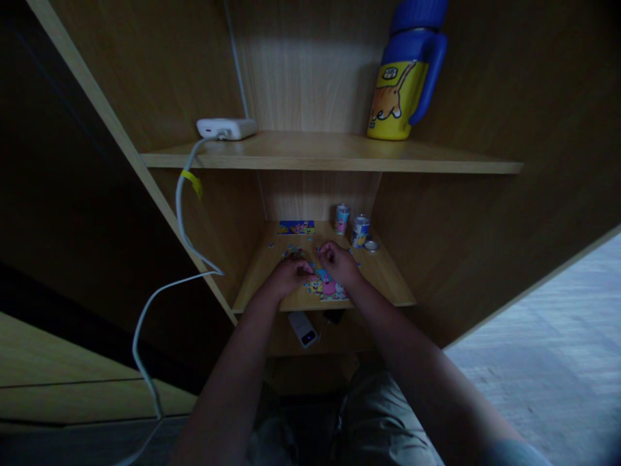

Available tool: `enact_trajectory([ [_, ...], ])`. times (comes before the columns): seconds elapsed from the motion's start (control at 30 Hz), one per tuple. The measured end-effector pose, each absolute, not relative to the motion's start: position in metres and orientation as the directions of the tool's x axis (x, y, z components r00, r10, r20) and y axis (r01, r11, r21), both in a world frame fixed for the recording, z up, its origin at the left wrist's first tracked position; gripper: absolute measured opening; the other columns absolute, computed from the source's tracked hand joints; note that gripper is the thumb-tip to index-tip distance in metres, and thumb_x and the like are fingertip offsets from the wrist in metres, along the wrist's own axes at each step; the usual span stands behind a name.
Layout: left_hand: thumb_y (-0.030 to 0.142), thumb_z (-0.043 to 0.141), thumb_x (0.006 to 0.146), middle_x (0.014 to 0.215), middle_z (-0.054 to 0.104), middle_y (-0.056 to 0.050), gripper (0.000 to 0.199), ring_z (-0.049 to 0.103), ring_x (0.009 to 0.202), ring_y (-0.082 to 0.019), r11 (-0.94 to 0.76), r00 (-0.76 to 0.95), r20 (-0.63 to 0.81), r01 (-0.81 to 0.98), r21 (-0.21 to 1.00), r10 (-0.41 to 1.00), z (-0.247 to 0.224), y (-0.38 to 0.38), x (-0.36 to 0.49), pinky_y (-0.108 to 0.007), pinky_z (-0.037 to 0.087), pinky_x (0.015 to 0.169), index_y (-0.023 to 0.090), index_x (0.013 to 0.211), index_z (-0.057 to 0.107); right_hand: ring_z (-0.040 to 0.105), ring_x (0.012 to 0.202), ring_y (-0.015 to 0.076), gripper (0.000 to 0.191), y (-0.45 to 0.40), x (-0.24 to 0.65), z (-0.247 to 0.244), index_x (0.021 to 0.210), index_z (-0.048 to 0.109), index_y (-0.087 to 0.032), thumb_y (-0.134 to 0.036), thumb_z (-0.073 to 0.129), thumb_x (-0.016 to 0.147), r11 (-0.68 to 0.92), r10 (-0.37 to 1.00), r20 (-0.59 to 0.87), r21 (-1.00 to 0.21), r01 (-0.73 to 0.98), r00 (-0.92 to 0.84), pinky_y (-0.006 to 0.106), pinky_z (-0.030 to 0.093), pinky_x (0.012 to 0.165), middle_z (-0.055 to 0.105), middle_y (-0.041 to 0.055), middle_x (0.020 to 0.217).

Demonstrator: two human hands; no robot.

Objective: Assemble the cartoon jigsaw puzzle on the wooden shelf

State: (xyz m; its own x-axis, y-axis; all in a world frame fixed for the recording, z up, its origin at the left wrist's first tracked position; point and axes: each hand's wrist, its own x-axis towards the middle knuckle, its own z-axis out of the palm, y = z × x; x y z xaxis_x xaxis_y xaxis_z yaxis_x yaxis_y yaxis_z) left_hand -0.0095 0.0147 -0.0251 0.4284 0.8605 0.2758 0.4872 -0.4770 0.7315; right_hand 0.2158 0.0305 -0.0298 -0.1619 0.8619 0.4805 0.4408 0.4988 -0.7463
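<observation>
A partly joined jigsaw puzzle (pixel 328 287) with pink, yellow and blue cartoon figures lies near the front edge of the lower shelf. My left hand (pixel 290 275) is at its upper left edge, fingers curled together; whatever they hold is too small to make out. Just above the puzzle, my right hand (pixel 338 262) is closed in a pinch, with a tiny dark jigsaw piece (pixel 317 249) showing at the fingertips. Loose jigsaw pieces (pixel 292 250) lie behind my left hand. Farther back rests a colourful picture strip (pixel 296 227).
Two printed cans (pixel 341 219) stand at the back right, with a round metal lid (pixel 371 246) beside the nearer one. The upper shelf (pixel 310 152) bears a white charger (pixel 227 128) with a hanging cable (pixel 179 213) and a blue-yellow bottle (pixel 400 84). Below lies a white device (pixel 301 329).
</observation>
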Motion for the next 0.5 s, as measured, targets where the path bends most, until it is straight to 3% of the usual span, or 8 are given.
enact_trajectory([
  [0.2, 0.043, 0.092, 0.085, 0.091, 0.081, -0.005, 0.022, 0.073, 0.094, -0.025, -0.498, 0.398, 0.324, 0.494, 0.712, 0.858, -0.0287, 0.0161, -0.0092, -0.038, 0.056, 0.091, 0.023, 0.085, 0.082, 0.060, 0.064, 0.0173, 0.015, 0.0316, 0.2152, -0.0315, 0.098, 0.062, -0.026, -0.041, 0.061, 0.101, 0.501, 0.860, 0.483, -0.745, 0.441, -0.163, 0.029, 0.041, 0.064, 0.065, -0.0041, 0.073],
  [0.5, 0.049, 0.091, 0.085, 0.091, 0.080, -0.004, 0.030, 0.072, 0.089, -0.024, -0.456, 0.360, 0.303, 0.496, 0.739, 0.882, -0.0301, 0.0158, -0.0099, -0.036, 0.055, 0.086, 0.023, 0.082, 0.078, 0.060, 0.065, 0.0171, 0.016, 0.0318, 0.2152, -0.0324, 0.097, 0.063, -0.026, -0.041, 0.061, 0.101, 0.495, 0.864, 0.477, -0.745, 0.446, -0.161, 0.029, 0.041, 0.064, 0.066, -0.0034, 0.074],
])
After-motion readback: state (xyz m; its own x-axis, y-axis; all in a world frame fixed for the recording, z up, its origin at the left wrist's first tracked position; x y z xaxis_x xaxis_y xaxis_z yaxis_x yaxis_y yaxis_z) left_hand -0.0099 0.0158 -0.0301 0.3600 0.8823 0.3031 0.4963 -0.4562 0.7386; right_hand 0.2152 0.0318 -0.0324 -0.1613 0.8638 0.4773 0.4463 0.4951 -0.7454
